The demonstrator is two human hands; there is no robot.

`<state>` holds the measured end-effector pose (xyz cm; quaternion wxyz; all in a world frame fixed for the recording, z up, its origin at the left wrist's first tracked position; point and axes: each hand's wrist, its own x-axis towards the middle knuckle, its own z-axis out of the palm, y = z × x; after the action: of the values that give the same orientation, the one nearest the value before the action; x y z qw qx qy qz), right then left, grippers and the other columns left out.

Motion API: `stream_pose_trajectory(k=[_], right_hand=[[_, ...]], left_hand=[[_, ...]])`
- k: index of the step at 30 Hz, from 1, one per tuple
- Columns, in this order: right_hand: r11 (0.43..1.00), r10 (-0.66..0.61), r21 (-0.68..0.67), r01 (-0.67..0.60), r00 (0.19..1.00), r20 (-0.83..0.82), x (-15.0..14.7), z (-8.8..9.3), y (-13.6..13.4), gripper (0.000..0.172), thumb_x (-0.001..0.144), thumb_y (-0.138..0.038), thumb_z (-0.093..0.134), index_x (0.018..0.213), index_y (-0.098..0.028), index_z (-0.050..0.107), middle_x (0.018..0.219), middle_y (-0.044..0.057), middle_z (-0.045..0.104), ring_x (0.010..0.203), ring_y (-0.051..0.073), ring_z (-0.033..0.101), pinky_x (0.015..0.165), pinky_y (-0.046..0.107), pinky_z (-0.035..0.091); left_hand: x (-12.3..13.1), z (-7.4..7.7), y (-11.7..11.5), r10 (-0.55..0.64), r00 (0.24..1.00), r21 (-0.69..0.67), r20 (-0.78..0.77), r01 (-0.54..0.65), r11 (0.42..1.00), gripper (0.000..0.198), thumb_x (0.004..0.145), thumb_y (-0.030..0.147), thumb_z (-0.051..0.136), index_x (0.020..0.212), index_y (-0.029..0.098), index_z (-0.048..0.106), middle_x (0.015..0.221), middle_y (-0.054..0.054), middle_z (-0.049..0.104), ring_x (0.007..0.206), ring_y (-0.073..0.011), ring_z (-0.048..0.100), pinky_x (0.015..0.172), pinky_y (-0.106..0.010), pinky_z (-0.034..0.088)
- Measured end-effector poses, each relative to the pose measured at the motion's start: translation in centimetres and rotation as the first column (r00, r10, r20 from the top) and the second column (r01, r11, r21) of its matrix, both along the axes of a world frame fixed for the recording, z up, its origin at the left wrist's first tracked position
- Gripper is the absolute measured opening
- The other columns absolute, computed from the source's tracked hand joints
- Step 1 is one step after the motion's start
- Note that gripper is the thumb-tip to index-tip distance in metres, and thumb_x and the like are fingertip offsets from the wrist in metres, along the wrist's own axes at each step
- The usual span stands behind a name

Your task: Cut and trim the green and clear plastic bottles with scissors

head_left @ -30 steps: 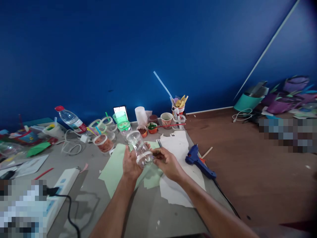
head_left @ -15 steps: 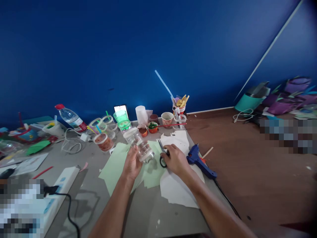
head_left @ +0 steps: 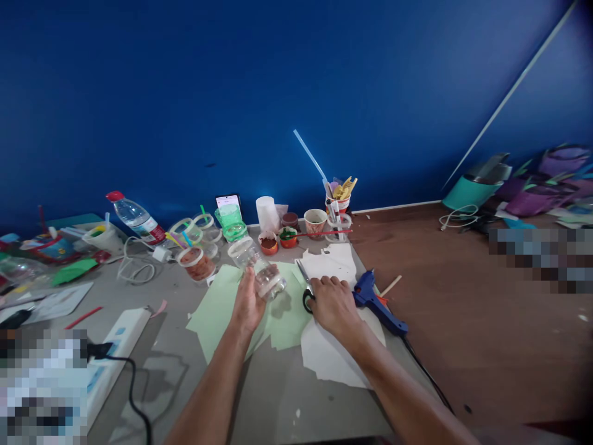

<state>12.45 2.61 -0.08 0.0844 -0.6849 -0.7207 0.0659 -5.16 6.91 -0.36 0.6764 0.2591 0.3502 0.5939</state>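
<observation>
1. Head view: both bare arms reach forward over a grey table [head_left: 278,395] strewn with craft stuff; a green sheet [head_left: 217,309] lies at its middle.
2. Left hand [head_left: 248,303] is over the green sheet, fingers and thumb wrapped round the near end of a clear bottle [head_left: 259,272].
3. That bottle is held off the table, tilted, with its far end pointing up and away past the sheet's far edge.
4. Right hand [head_left: 331,303] lies palm down just right of the green sheet, fingers curled over the handle of the scissors [head_left: 302,275].
5. One black loop of the handle shows at the hand's left edge, and the blades point away along the sheet's right edge. I cannot tell whether the hand grips the scissors or only rests on them.
6. White paper [head_left: 331,355] lies under the right hand, overlapping the sheet's right side.
7. Right of the sheet, beyond the white paper, lies a blue glue gun [head_left: 373,300], near the right hand.
8. Behind the sheet stand a tub [head_left: 197,262], a phone [head_left: 228,201] and a cup [head_left: 315,221], against the blue wall.
9. Far left of the sheet lie a water bottle [head_left: 134,217] and, nearer, a power strip [head_left: 118,337].
</observation>
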Motion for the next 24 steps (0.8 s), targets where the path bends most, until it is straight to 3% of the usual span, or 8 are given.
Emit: stream_pose_trajectory(k=[18,21,24], right_hand=[[1.000,-0.013,-0.012,0.013,1.000,-0.018,0.1,0.2,0.0,0.022,0.082,-0.013,0.049,0.101,-0.013,0.060,0.091,0.015,0.069,0.086,0.029,0.066,0.075,0.037,0.035],[0.997,-0.063,0.037,0.068,0.990,-0.126,0.4,0.5,0.4,0.023,0.081,-0.014,0.049,0.101,-0.013,0.060,0.093,0.014,0.069,0.086,0.029,0.065,0.075,0.037,0.036],[0.982,-0.123,0.073,0.172,0.891,-0.437,0.7,0.3,0.9,0.022,0.080,-0.017,0.050,0.100,-0.015,0.059,0.095,0.012,0.068,0.086,0.025,0.063,0.075,0.034,0.038]], left_hand=[[0.1,0.2,-0.3,-0.132,0.991,-0.053,0.019,0.133,0.990,0.042,0.088,0.049,0.053,0.098,0.011,0.069,0.096,-0.011,0.073,0.087,-0.0198,0.069,0.074,-0.028,0.055],[-0.1,0.3,-0.3,-0.148,0.988,-0.051,0.039,0.150,0.987,0.044,0.088,0.051,0.052,0.098,0.011,0.069,0.093,-0.011,0.073,0.086,-0.0217,0.070,0.076,-0.031,0.056],[-0.3,0.1,-0.3,-0.175,0.983,-0.032,0.062,0.177,0.984,0.048,0.085,0.054,0.054,0.102,0.012,0.068,0.096,-0.013,0.073,0.092,-0.0254,0.069,0.083,-0.038,0.055]])
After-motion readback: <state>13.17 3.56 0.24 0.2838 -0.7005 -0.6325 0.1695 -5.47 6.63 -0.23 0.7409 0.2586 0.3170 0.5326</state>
